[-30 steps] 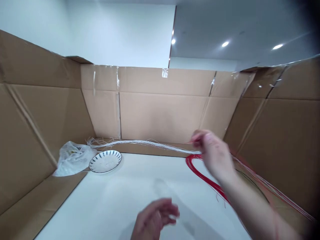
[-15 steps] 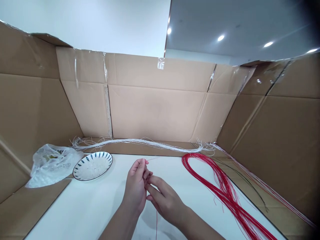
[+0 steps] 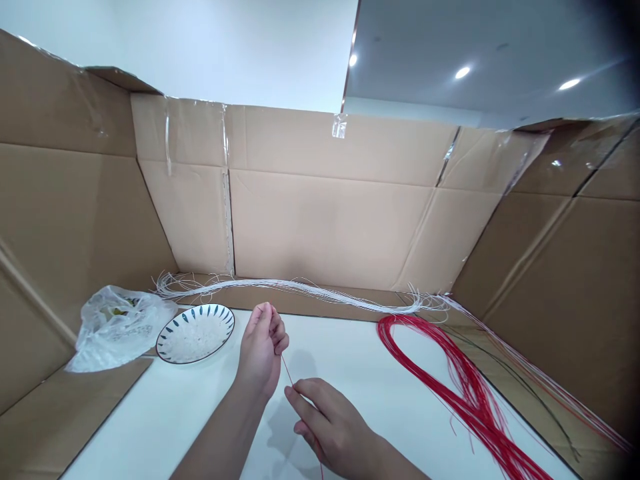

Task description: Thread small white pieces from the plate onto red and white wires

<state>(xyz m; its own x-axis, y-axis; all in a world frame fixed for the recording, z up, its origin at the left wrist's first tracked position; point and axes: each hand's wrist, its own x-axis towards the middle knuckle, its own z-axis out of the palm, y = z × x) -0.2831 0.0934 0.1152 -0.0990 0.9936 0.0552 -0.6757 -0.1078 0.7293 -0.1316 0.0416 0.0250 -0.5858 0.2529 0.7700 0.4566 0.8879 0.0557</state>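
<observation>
- A right hand (image 3: pixel 337 423), palm turned down, reaches in from the near side, a length of red thread (image 3: pixel 287 371) caught between the tips of two outstretched fingers; its thumb stands apart, below them.
- The thread runs in a straight line between the two hands, above the white table (image 3: pixel 200 413), and shows again below the right hand, at the bottom of the view.
- The left hand (image 3: pixel 262 348), raised and slightly farther off, pinches the thread — thumb and forefinger pressed together at the top, the other fingers curled in. The thread's end cannot be made out.
- A thick bundle of red strands (image 3: pixel 435 382) lies along the table's right side, looped at its far end, with a few loose pieces beside it.
- A round plate (image 3: pixel 196 337), dark-rimmed with blue-green dashes, sits at the table's far left corner, holding small clear or whitish bits.
- Just beside it, on cardboard to the left, rests a crumpled see-through bag (image 3: pixel 120 327) with something yellow-green inside.
- Dark strands (image 3: pixel 530 387) and a pale-and-red line of strands (image 3: pixel 545 383) stretch along the cardboard at right.
- White strands (image 3: pixel 300 287) span the strip behind the table, frayed at both ends.
- Cardboard walls (image 3: pixel 325 227) — creased, patched with clear tape (image 3: pixel 339 126) — enclose the scene; ceiling lights (image 3: pixel 463 73) shine beyond.
</observation>
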